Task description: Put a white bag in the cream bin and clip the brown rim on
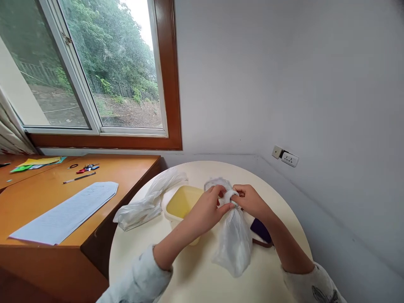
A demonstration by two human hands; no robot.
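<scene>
A white plastic bag (234,246) hangs down from between my hands over the round table, its upper part twisted into a loop or knot. My left hand (217,204) comes in from the left with fingers and thumb closed on the bag's gathered part. From the right, my right hand (248,198) pinches the same loop, its fingertips curled around the plastic. To the left of the bag stands a pale yellow bin (182,202), partly covered by my left forearm. Another crumpled white plastic bag (143,210) lies left of the bin.
A dark purple flat object (261,230) with a brown edge lies beyond my right wrist on the round table (277,273). The wooden desk (132,176) at left bears paper sheets (67,212), a pen (78,178) and keys (90,167). A wall socket (289,159) sits behind.
</scene>
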